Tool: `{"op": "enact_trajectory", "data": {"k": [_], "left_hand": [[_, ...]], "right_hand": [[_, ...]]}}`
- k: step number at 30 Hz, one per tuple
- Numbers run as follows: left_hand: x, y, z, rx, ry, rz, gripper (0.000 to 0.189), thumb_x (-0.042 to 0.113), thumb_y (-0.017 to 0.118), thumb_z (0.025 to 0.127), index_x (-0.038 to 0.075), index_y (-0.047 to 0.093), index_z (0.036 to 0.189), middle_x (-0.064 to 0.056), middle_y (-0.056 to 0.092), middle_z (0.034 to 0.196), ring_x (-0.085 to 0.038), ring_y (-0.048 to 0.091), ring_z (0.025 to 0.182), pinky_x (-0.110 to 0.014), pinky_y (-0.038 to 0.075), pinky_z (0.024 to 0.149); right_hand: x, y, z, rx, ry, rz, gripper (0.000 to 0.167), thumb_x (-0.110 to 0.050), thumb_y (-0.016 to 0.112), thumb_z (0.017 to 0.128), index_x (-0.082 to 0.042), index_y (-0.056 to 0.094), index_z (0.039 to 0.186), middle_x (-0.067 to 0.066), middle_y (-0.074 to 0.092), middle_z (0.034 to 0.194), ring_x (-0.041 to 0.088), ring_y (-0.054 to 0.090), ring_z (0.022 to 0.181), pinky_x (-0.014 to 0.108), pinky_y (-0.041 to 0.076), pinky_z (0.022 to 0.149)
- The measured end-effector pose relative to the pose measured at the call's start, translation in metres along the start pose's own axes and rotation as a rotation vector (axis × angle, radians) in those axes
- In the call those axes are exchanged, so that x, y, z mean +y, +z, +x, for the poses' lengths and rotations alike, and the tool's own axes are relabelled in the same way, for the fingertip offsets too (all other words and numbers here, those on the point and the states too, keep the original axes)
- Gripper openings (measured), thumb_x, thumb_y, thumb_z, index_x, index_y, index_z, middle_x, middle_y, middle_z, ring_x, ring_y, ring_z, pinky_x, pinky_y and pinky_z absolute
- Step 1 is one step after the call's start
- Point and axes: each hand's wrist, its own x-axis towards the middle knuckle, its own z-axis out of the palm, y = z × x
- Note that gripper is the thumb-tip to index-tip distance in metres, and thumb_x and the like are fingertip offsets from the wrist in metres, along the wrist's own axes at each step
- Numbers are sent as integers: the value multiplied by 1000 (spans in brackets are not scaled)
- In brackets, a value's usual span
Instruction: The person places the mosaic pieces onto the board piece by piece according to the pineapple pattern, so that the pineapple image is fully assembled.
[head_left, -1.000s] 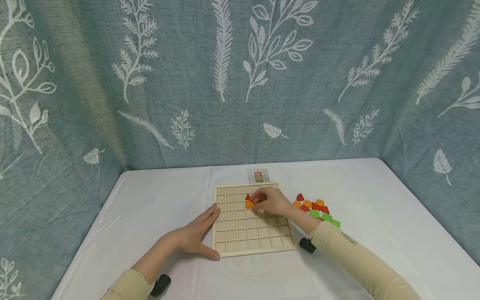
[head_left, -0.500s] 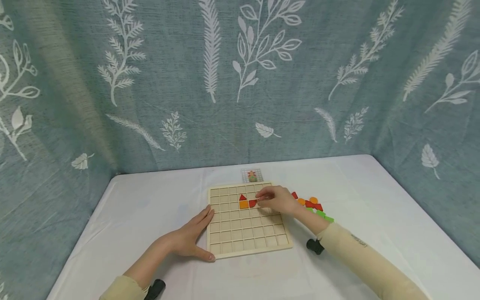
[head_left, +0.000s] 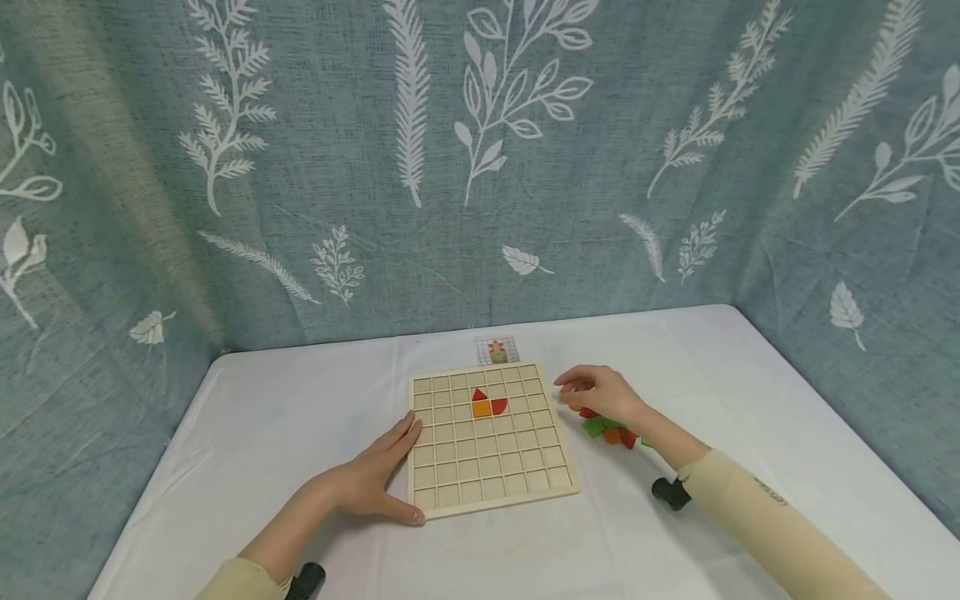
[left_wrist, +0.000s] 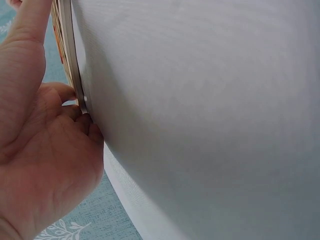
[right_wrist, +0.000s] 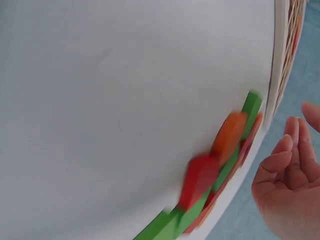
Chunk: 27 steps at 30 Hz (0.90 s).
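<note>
A pale wooden grid board [head_left: 487,467] lies flat on the table. Set in its cells are a red triangle [head_left: 479,394], an orange square [head_left: 482,409] below it and a red rounded piece [head_left: 499,406] beside the square. My left hand [head_left: 371,477] rests spread along the board's left edge, thumb near the front corner. Off the board's right side, my right hand [head_left: 606,393] hovers over loose pieces, partly covering them. In the right wrist view, its loosely bent fingers [right_wrist: 276,162] hold nothing. Under it are a red piece [right_wrist: 199,180], an orange piece [right_wrist: 229,135] and green pieces [right_wrist: 251,106].
Behind the board lies a small card [head_left: 497,351] printed with a coloured figure on a grid. A white cloth covers the table [head_left: 300,392]. A blue-green curtain [head_left: 360,167] with white leaf patterns hangs around the back and sides.
My right hand has let go of the red rounded piece in the cell beside the orange square and moved right over the loose pieces. The left hand stays at the board; the head view shifts slightly.
</note>
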Motion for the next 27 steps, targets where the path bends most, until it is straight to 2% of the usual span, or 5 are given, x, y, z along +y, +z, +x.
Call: {"op": "enact_trajectory", "data": {"k": [3, 7, 11, 20, 27], "left_hand": [[-1, 0, 0, -4, -6, -4, 127, 51, 85, 69, 0, 8, 155, -20, -4, 161, -42, 2, 147, -59, 16, 113], [-2, -2, 1, -4, -4, -6, 127, 50, 85, 69, -1, 8, 155, -20, -4, 161, -41, 1, 147, -58, 16, 114], [0, -3, -1, -3, 11, -10, 126, 48, 86, 70, -3, 8, 155, -22, -4, 161, -42, 2, 146, -59, 16, 113], [2, -4, -3, 1, 22, -15, 125, 45, 87, 70, -4, 9, 154, -22, -3, 161, -43, 3, 146, -60, 17, 113], [1, -3, -3, 3, 23, -19, 125, 45, 87, 69, -4, 9, 154, -23, -3, 161, -44, 3, 146, -60, 16, 113]], "right_hand": [[6, -8, -5, 17, 29, -1, 25, -18, 68, 92, -6, 70, 114, 3, 68, 97, 18, 62, 87, 32, 51, 74], [15, -17, -11, 32, 67, 29, 26, -20, 69, 92, -6, 69, 114, 6, 67, 100, 21, 61, 81, 32, 52, 68], [23, -25, -16, 53, 94, 31, 29, -23, 70, 91, -6, 68, 115, 8, 67, 102, 21, 59, 81, 31, 52, 67], [37, -36, -21, 89, 142, -122, 29, -20, 70, 91, -5, 68, 116, 11, 66, 108, 22, 57, 88, 31, 49, 74], [37, -40, -24, 68, 147, -159, 29, -19, 69, 91, -3, 68, 115, 15, 65, 113, 24, 52, 88, 33, 46, 74]]}}
